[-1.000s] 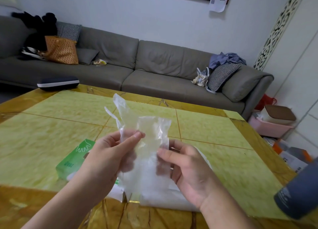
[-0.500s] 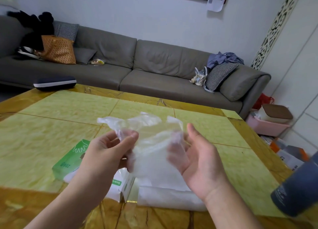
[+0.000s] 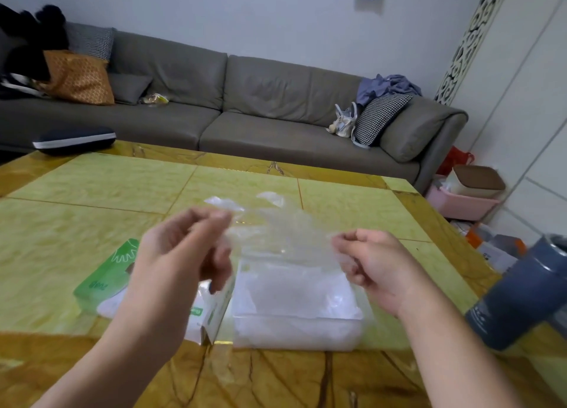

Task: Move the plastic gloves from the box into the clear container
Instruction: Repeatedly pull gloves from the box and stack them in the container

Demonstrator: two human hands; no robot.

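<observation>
A clear plastic glove is held stretched in the air between both hands, above the clear container, not yet in it. Left hand: fingers pinched on the glove's left edge. Right hand: fingers curled, the right edge gripped. Container is seen already well filled with white film; the green glove box lies just beside it to the left, partly hidden by the left forearm. Risks, as judged: the film is thin and light, so it could cling to the fingers on release or drift off to one side; a loosely dropped glove could spring back up over the rim, given how full the container looks. A dark tumbler at the right edge could be knocked by the right elbow. Surface is yellow-green stone with a brown border. Behind it a grey sofa with cushions and bags; storage bins are seen on the floor at right.
</observation>
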